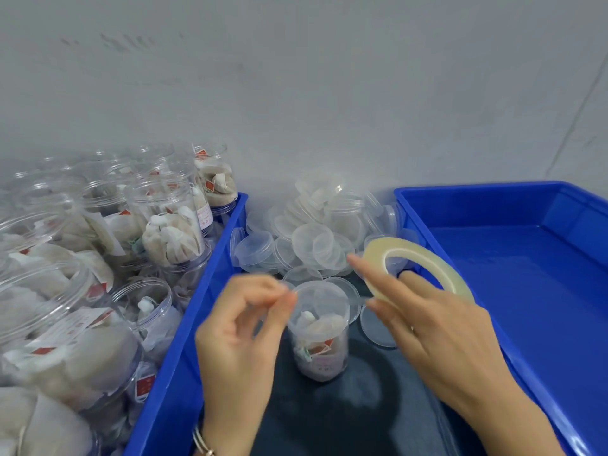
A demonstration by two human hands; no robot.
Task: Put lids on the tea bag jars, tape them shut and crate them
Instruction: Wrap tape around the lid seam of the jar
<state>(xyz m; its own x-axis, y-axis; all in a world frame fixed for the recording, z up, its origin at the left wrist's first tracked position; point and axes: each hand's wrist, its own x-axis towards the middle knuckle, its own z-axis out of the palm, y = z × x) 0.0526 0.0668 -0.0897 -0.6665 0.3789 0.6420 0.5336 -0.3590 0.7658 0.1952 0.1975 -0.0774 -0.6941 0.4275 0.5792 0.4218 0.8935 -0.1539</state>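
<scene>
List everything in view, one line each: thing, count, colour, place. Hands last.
jar on the table: one, clear, holds tea bags, lid on, between the hands
open jars: many, clear, holding tea bags, in the left crate
left crate: one, blue
right crate: one, blue, no jars inside
lids: a pile, clear, between the crates
tape roll: one, clear yellowish, in the right hand
table: dark
wall: grey
left hand: pinching, probably the tape end; blurred
right hand: holds the roll

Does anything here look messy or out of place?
Mostly the lids: they lie in a loose heap against the wall, some tilted on edge, a few flat beside the jar being taped. Nothing looks spilled or broken.
</scene>
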